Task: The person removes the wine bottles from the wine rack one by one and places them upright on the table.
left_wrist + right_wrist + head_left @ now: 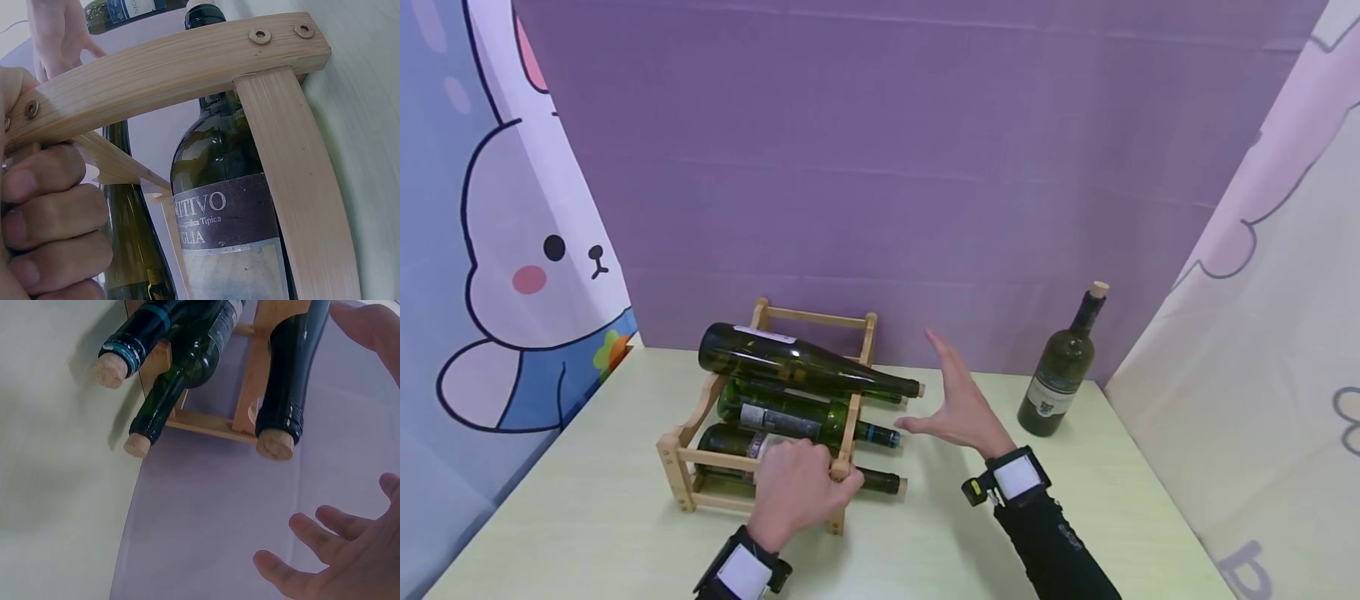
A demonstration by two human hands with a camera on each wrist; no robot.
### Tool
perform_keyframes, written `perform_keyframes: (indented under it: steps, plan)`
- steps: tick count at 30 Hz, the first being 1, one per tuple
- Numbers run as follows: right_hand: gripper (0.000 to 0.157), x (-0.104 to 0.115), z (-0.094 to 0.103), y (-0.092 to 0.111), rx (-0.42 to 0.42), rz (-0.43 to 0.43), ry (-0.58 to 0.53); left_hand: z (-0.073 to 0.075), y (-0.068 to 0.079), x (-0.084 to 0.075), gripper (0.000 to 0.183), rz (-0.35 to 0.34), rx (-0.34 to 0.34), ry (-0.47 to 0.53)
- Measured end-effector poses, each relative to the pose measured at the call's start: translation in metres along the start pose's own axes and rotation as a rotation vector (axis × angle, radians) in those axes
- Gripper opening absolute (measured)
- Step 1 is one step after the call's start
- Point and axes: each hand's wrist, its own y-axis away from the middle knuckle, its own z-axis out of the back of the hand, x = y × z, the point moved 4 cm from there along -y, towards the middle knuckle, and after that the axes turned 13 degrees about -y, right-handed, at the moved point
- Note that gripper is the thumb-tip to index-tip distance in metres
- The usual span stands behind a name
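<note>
My left hand (801, 487) grips the near top rail of a wooden wine rack (722, 458), its fingers curled round the wood in the left wrist view. Several corked bottles lie in the rack, necks to the right. A long dark wine bottle (805, 360) rests on top, and a green labelled bottle (775, 417) lies below it. Nearest me is a bottle with a purple-banded label (219, 215), partly hidden by my left hand in the head view. My right hand (958, 408) is held to the right of the corks, thumb and fingers spread, with nothing in it.
A dark green wine bottle (1060, 367) with a cork stands upright at the back right of the pale table (587, 458). Behind the table hangs a purple cloth (925, 167). Patterned cloths flank it on the left and right.
</note>
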Motion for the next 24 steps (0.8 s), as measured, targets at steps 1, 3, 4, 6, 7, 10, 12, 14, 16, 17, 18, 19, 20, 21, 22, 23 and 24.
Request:
perform_keyframes:
  steps: [1, 3, 4, 6, 7, 10, 12, 14, 16, 17, 18, 19, 20, 21, 22, 23, 24]
  plan:
    - [0.133, 0.000, -0.002, -0.001, 0.003, -0.004, 0.000, 0.000, 0.000, 0.000, 0.063, -0.002, -0.005, 0.000]
    - [0.133, -0.001, -0.006, -0.003, 0.006, -0.009, 0.005, 0.000, -0.001, 0.000, 0.063, -0.006, -0.012, 0.002]
    - [0.132, -0.001, -0.008, -0.004, 0.010, -0.008, 0.008, 0.000, -0.001, 0.000, 0.063, -0.009, -0.014, 0.004]
    - [0.132, -0.001, -0.011, -0.006, 0.014, -0.001, 0.009, 0.000, -0.001, 0.000, 0.062, -0.012, -0.017, 0.011]
    - [0.132, -0.001, -0.013, -0.007, 0.016, 0.002, 0.014, 0.000, -0.002, 0.000, 0.062, -0.014, -0.017, 0.014]
    - [0.131, -0.001, -0.017, -0.009, 0.022, -0.009, 0.015, -0.001, -0.002, 0.000, 0.061, -0.016, -0.016, 0.016]
    - [0.130, -0.001, -0.019, -0.010, 0.026, -0.026, 0.017, -0.001, -0.002, 0.000, 0.061, -0.014, -0.019, 0.013]
    - [0.129, -0.002, -0.022, -0.012, 0.033, -0.050, 0.016, -0.002, -0.002, 0.000, 0.061, -0.014, -0.019, 0.014]
    - [0.127, -0.004, -0.024, -0.014, 0.040, -0.062, 0.021, -0.002, -0.002, 0.000, 0.061, -0.013, -0.017, 0.016]
    - [0.126, -0.004, -0.025, -0.016, 0.042, -0.069, 0.027, -0.002, -0.002, 0.000, 0.061, -0.012, -0.014, 0.018]
    - [0.125, -0.005, -0.026, -0.017, 0.043, -0.074, 0.030, -0.002, -0.002, 0.000, 0.061, -0.011, -0.010, 0.019]
    - [0.124, -0.005, -0.027, -0.018, 0.046, -0.075, 0.037, -0.003, -0.002, 0.000, 0.061, -0.009, -0.005, 0.020]
    - [0.123, -0.005, -0.028, -0.020, 0.049, -0.076, 0.047, -0.003, -0.002, 0.001, 0.061, -0.008, 0.003, 0.019]
    - [0.122, -0.005, -0.029, -0.021, 0.051, -0.075, 0.056, -0.003, -0.002, 0.001, 0.061, -0.006, 0.008, 0.022]
    - [0.120, -0.005, -0.030, -0.023, 0.054, -0.081, 0.065, -0.003, -0.002, 0.001, 0.061, -0.003, 0.014, 0.024]
    - [0.119, -0.005, -0.031, -0.024, 0.055, -0.082, 0.071, -0.003, -0.002, 0.001, 0.061, -0.003, 0.018, 0.025]
    - [0.117, -0.005, -0.032, -0.026, 0.056, -0.084, 0.079, -0.003, -0.002, 0.001, 0.061, -0.002, 0.017, 0.025]
